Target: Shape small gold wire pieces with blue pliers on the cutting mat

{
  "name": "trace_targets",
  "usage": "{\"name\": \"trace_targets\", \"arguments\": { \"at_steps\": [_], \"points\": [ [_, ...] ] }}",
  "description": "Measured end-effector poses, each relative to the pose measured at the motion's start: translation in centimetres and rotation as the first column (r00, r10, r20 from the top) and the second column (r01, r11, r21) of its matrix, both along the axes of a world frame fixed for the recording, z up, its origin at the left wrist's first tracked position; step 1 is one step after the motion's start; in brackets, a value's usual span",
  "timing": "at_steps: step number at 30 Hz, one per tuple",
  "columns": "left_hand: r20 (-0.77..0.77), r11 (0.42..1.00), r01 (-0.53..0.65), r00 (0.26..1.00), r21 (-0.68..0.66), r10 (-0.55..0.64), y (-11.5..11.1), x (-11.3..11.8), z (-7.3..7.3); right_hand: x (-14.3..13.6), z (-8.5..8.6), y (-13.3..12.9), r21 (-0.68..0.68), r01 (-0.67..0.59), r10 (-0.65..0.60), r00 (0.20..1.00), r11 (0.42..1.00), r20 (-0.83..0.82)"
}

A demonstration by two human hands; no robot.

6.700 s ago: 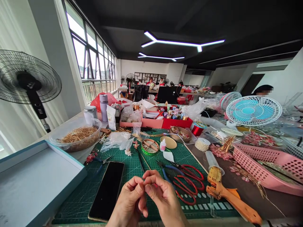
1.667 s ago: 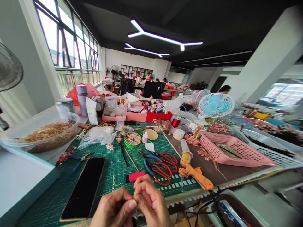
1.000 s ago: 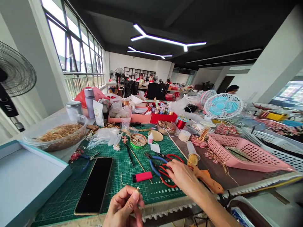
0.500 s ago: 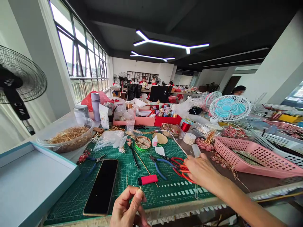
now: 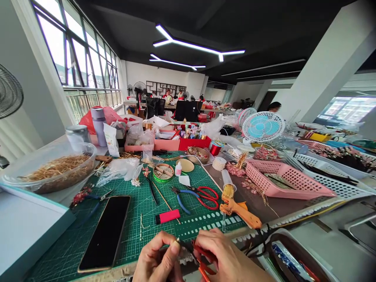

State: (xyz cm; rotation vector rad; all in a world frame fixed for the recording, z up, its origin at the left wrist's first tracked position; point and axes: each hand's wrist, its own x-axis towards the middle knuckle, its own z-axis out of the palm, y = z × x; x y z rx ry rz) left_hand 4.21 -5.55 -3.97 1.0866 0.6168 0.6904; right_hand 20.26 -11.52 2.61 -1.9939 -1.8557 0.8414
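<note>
Head view: your two hands meet at 6 o'clock, at the near edge of the green cutting mat (image 5: 141, 211).
Left hand (image 5: 157, 264): closed in a pinch; thumb and forefinger hold a small gold-coloured piece (image 5: 177, 240) at the fingertips. What the piece is, you cannot tell at this size.
Right hand (image 5: 226, 258): wrapped shut around the red-handled cutters (image 5: 202, 260), whose dark tip points towards 9 o'clock and sits just beside the pinched piece.
Handling: the piece looks tiny, light and thin, likely easy to bend or drop. Judge it best held close behind the spot the tip meets, so it does not twist or spring away. The handles look smooth; take them well back from the pivot for leverage.
At 12 o'clock from your hands: a red lighter (image 5: 168, 216) lies flat on the mat, with blue-handled pliers (image 5: 183, 197) and red scissors (image 5: 208, 194) beyond it.
At 1 o'clock: an orange glue gun (image 5: 239, 207) lies across the mat's edge.
At 10 o'clock: a phone (image 5: 105, 233) lies face up, screen dark.
Farther at 2 o'clock: a pink basket (image 5: 282, 180), well apart from both hands.
</note>
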Motion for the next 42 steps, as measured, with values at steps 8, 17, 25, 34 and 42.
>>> {"name": "trace_targets", "arguments": {
  "at_steps": [8, 17, 25, 34, 42],
  "points": [
    [-0.067, 0.991, 0.123, 0.991, 0.054, -0.119, -0.2, 0.5, 0.2, 0.8, 0.2, -1.2, -0.005, -0.001, 0.001, 1.000, 1.000, 0.010],
    [-0.089, 0.966, 0.239, 0.969, 0.101, -0.231, -0.7, 2.4, 0.3, 2.5, -0.5, -3.8, 0.100, -0.068, 0.076, 0.995, 0.993, -0.071],
    [-0.100, 0.963, 0.249, 0.966, 0.100, -0.239, -1.8, 4.2, 0.5, 3.3, -2.2, -6.2, 0.124, 0.023, -0.014, 0.997, 0.992, -0.074],
    [-0.283, 0.843, 0.525, 0.832, 0.119, -0.478, -3.1, 6.9, 0.3, 3.7, -2.9, -10.5, 0.102, 0.174, -0.165, 0.982, 0.979, -0.091],
    [-0.289, 0.812, 0.574, 0.799, 0.107, -0.527, -4.3, 8.2, -0.8, 3.6, -4.7, -13.3, 0.155, 0.312, -0.307, 0.950, 0.937, -0.058]
  ]
}}
